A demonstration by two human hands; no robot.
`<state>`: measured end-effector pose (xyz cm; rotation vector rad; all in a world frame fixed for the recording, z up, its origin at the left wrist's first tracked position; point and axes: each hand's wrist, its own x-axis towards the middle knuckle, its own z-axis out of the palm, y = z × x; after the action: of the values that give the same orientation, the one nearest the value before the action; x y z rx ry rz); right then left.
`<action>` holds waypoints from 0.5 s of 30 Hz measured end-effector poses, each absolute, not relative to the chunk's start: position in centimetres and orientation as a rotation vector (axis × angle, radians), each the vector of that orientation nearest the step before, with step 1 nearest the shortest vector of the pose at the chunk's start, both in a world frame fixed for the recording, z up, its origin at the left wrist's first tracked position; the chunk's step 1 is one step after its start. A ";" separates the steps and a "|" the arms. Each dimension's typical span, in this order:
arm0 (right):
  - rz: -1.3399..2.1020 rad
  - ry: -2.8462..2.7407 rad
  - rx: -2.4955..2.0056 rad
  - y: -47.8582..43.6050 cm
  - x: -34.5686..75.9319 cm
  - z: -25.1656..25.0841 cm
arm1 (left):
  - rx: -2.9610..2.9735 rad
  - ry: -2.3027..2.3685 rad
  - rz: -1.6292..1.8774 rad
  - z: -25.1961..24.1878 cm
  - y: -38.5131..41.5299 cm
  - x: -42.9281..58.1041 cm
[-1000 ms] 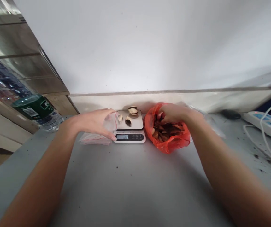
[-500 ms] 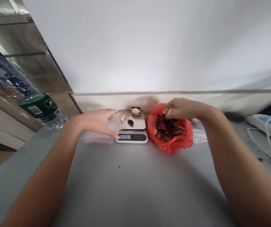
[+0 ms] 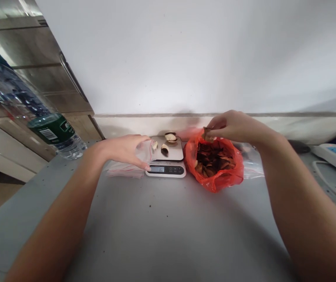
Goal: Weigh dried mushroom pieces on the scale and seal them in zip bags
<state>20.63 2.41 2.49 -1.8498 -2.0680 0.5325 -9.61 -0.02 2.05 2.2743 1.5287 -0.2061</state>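
Note:
My left hand (image 3: 126, 150) is at the left side of a small digital scale (image 3: 170, 170), thumb and fingers spread apart. Its thumb tip touches the scale beside the lit display. Between thumb and fingers is a clear zip bag (image 3: 146, 152) with a red line along its edge; whether hidden fingers grip it, I cannot tell. Pale dried slices (image 3: 171, 137) with dark rinds lie on the scale's plate. My right hand (image 3: 226, 126) pinches a brown dried slice (image 3: 207, 134) over the back rim of a red plastic bag (image 3: 213, 184) full of similar pieces.
Flat zip bags (image 3: 123, 170) lie left of the scale, and more clear plastic (image 3: 252, 164) is right of the red bag. A large water bottle (image 3: 53, 129) stands at the left. A white power strip (image 3: 335, 154) with a cable is at the right. Behind rises a white wall (image 3: 168, 58).
My right hand has risen out of the red bag's contents with a dried slice between its fingertips. The left hand keeps its place by the scale. The view has shifted slightly.

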 end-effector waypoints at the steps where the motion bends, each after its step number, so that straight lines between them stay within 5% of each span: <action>1: 0.555 -2.012 -1.814 2.2 20.2 2.6 | 2.275 1.534 -0.221 2.1 -0.1 -9.6; 8: 0.815 -2.021 -1.610 1.9 15.9 0.9 | 2.255 1.552 -0.239 1.9 0.1 -9.5; 15: 0.700 -2.045 -1.581 3.0 14.0 -1.8 | 2.240 1.567 -0.266 1.8 0.2 -9.6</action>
<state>13.96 2.97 -1.75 -1.5808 -2.0447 0.6998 -9.58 0.20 1.85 2.2398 1.5669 -0.2655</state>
